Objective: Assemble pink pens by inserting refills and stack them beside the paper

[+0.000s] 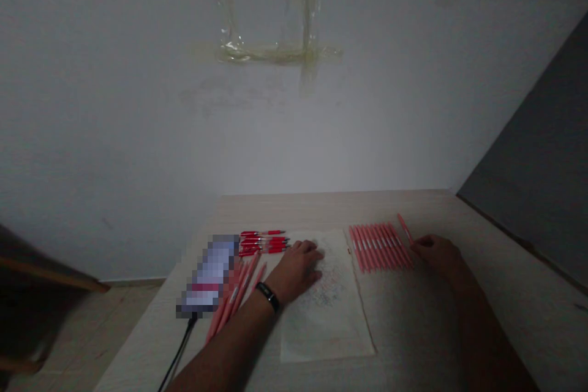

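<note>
My left hand (302, 266), a dark band on its wrist, rests with fingers spread on a sheet of paper (331, 337) that has small scribbled marks in its middle. At the right, my right hand (436, 254) pinches the lower end of a slim pink pen (404, 227), which tilts up and to the left. Just left of it lies a neat row of similar pink pens (380, 247), side by side on the table. Several red pens with clear barrels (264, 242) lie beyond my left hand, and more loose pink pens (236, 294) lie beside my left forearm.
A phone (209, 275), blurred out, lies on the left of the pale wooden table (413, 343), with a black cable (182, 343) running to the front. Behind the table stands a grey wall (340, 147) with old tape strips (271, 56). A dark panel (542, 153) rises at right.
</note>
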A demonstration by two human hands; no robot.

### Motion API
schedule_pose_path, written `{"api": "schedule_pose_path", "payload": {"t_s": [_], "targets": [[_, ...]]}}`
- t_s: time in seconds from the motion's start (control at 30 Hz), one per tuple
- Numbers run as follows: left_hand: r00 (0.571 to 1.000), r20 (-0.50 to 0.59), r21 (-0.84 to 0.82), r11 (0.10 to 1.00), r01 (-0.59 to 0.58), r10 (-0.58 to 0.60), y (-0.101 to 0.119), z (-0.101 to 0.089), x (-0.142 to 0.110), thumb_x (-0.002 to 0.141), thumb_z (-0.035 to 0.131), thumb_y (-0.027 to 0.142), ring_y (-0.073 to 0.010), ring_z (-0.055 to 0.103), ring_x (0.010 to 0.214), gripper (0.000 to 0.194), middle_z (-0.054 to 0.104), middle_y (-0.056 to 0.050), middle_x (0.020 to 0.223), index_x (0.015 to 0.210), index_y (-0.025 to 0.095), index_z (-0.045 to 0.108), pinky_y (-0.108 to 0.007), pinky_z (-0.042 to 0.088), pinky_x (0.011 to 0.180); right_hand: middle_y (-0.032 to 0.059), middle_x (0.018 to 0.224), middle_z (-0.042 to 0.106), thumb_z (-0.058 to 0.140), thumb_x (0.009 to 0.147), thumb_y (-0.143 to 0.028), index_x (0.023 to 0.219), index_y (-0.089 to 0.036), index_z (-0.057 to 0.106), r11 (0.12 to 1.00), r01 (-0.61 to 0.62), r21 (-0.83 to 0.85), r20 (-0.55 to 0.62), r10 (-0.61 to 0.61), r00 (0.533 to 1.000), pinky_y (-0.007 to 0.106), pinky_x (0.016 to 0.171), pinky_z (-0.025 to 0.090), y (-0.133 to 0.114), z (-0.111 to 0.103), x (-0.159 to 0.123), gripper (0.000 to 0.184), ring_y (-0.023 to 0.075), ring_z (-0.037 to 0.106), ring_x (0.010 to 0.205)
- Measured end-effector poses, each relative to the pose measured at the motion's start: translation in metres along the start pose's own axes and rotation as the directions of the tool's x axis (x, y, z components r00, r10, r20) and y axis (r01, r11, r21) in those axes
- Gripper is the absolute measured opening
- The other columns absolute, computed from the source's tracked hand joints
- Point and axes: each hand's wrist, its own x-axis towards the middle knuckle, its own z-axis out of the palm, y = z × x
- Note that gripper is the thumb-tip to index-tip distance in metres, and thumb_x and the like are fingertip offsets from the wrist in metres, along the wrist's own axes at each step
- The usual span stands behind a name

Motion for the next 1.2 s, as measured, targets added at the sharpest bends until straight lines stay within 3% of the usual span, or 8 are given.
{"api": "schedule_pose_path", "payload": {"t_s": [0.33, 0.57, 1.2], "targets": [[0.999, -0.044, -0.053, 0.999, 0.012, -0.015, 0.004, -0.004, 0.0, 0.085, 0.068, 0.029, -0.0277, 0.052, 0.121, 0.04, 0.055, -0.011, 0.133, 0.124, 0.025, 0.063, -0.045, 0.044, 0.106, 0.0115, 0.077, 0.076, 0.066, 0.075, -0.033, 0.074, -0.017, 0.074, 0.999, 0.034, -0.011, 0.108, -0.032, 0.994, 0.029, 0.062, 0.046, 0.008, 0.006, 0.001, 0.017, 0.0225, 0.07, 0.07], [0.997, -0.068, -0.066, 0.998, 0.018, -0.023, 0.003, -0.001, -0.001, 0.086, 0.068, 0.03, -0.0275, 0.053, 0.119, 0.038, 0.055, -0.011, 0.131, 0.123, 0.023, 0.063, -0.045, 0.044, 0.105, 0.0136, 0.083, 0.076, 0.065, 0.079, -0.04, 0.077, -0.017, 0.073, 0.998, 0.058, -0.03, 0.06, -0.057, 0.997, 0.031, 0.064, 0.046, 0.01, 0.007, 0.004, 0.025, 0.0236, 0.07, 0.074], [0.999, -0.005, 0.003, 0.999, 0.036, -0.036, 0.005, -0.005, 0.001, 0.084, 0.068, 0.027, -0.0273, 0.053, 0.117, 0.037, 0.057, -0.011, 0.129, 0.121, 0.023, 0.064, -0.044, 0.045, 0.103, 0.0112, 0.084, 0.076, 0.065, 0.079, -0.031, 0.079, -0.017, 0.073, 0.995, 0.09, -0.04, 0.087, -0.087, 0.992, 0.03, 0.067, 0.047, 0.009, 0.008, 0.005, 0.016, 0.0224, 0.07, 0.076]]}}
